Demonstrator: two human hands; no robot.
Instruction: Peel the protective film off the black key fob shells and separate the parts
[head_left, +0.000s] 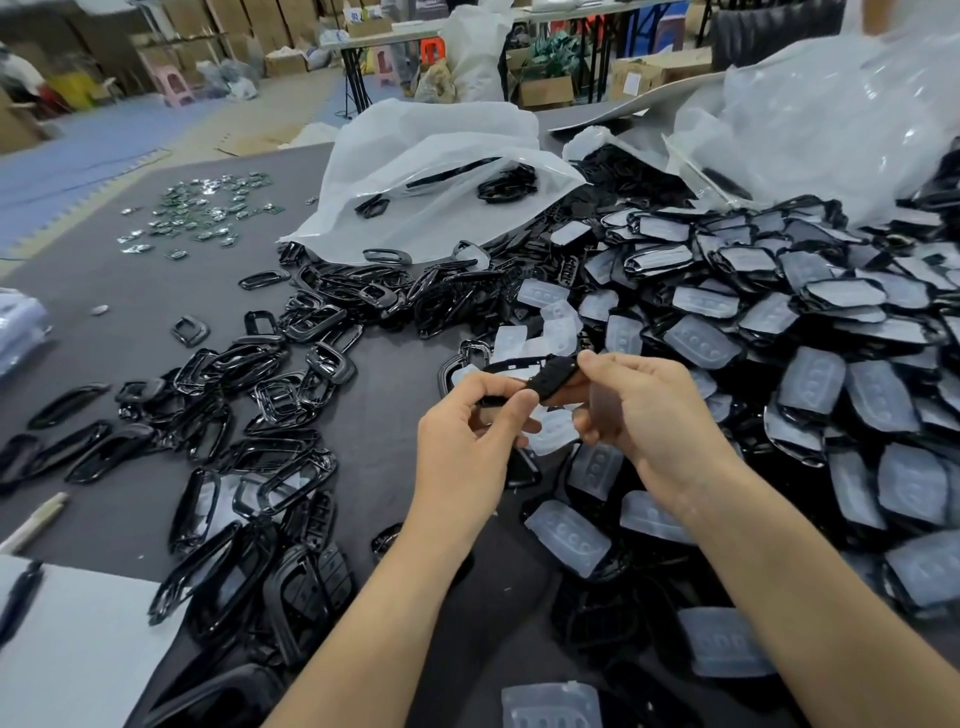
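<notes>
Black key fob shell pinched between left hand and right hand.

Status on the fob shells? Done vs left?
Done: many bare black frames lie spread on the mat at left, with loose clear pieces near the middle. In hand: left hand and right hand both pinch one black shell part between them. Left: a large heap of covered shells on the right, seemingly the bigger share.
</notes>
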